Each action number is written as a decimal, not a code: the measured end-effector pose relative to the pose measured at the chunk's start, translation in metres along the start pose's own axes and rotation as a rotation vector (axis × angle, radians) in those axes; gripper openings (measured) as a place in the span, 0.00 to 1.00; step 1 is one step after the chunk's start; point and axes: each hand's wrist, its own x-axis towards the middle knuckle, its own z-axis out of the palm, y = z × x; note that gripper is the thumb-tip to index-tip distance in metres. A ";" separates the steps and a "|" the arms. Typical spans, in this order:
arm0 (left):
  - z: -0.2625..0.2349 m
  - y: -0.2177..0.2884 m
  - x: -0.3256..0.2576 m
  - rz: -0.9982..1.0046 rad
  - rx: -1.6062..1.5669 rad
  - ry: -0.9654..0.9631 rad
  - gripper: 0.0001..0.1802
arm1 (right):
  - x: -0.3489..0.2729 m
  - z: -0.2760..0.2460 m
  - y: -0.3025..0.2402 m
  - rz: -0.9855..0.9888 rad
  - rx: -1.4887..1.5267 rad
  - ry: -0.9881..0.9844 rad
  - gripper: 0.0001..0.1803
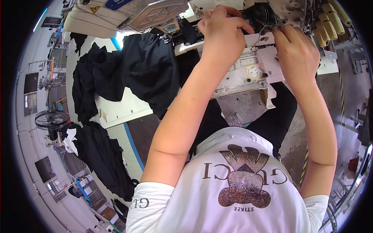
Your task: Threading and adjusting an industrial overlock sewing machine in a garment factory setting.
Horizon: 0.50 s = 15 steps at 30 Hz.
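Note:
My left hand (223,33) is raised at the top middle, at the working area of a large pale sewing machine (116,19). Its fingers are bent inward, and whatever they hold is hidden. To its right, my right hand (297,50) reaches to the same spot, its fingers curled down together near a metal plate edge; what is between them does not show. Between the two hands sits a dark rounded machine part (264,14). Below them is the machine's white bed (248,72). Black cloth (149,64) is bunched left of my left arm on the white table (124,108).
Several cream thread cones or spools (328,25) stand at the upper right. More black garments (103,155) hang in a pile at the left. A black fan (52,118) stands farther left. Yellow-black floor tape (304,167) runs along the right.

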 end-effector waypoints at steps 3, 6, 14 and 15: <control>-0.003 -0.003 0.000 -0.015 0.027 0.022 0.17 | -0.001 0.000 0.000 0.006 -0.008 -0.014 0.03; -0.002 0.001 0.002 -0.018 0.035 0.041 0.14 | -0.001 0.000 -0.001 0.010 -0.004 -0.005 0.03; 0.001 -0.001 0.004 -0.052 0.133 0.063 0.08 | 0.005 -0.003 -0.005 -0.027 -0.003 -0.015 0.03; 0.002 -0.001 0.004 -0.058 0.127 0.065 0.07 | 0.005 -0.002 -0.007 -0.030 -0.003 -0.008 0.04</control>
